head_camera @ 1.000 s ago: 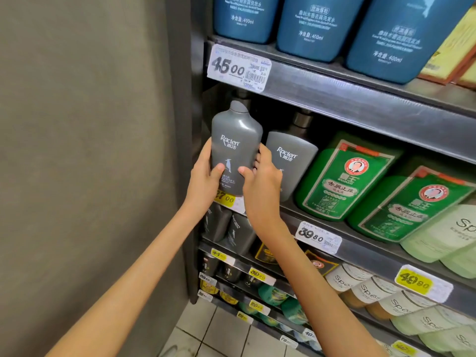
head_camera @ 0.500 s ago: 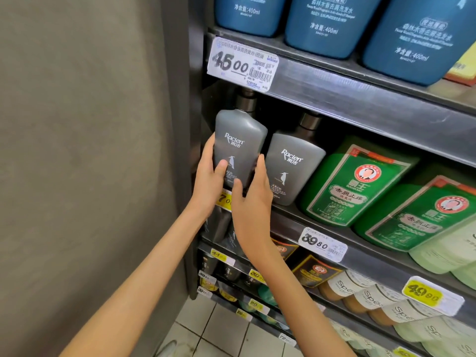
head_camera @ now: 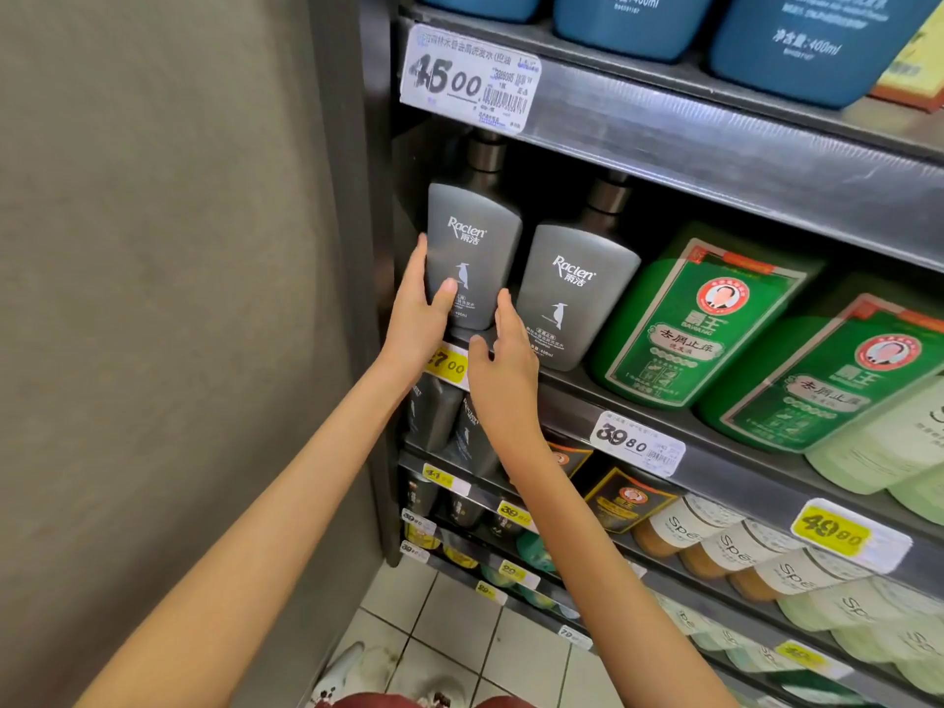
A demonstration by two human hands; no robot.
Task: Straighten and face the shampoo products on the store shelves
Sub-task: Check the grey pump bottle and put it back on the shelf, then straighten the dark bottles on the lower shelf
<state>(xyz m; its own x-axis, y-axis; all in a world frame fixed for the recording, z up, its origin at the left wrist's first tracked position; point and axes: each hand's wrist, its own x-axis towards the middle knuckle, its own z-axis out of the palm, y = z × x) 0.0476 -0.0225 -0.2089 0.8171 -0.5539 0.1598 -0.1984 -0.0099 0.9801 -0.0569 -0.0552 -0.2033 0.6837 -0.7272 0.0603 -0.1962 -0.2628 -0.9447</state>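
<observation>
Moved: we are lowering the grey bottle [head_camera: 472, 258], lifted a second ago, onto the shelf [head_camera: 562, 406].
Hands: our left hand [head_camera: 421, 314] is gripping its left side; our right hand [head_camera: 503, 370], fingers straight, is touching its right edge.
Progress: this one is nearly faced; green packs [head_camera: 705, 319] beyond our right hand are probably waiting.
Axis: standing upright, label facing us.

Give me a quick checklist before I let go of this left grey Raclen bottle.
1. Label of the left grey bottle faces out: ok.
2. It stands upright like the second grey bottle: ok.
3. Its base sits flat on the shelf: cannot tell, the hands hide it.
4. The left hand holds it, thumb across the front: ok.
5. Fingers of the right hand lie along its right side: ok.
6. Neighbour's label faces out: ok.
</observation>
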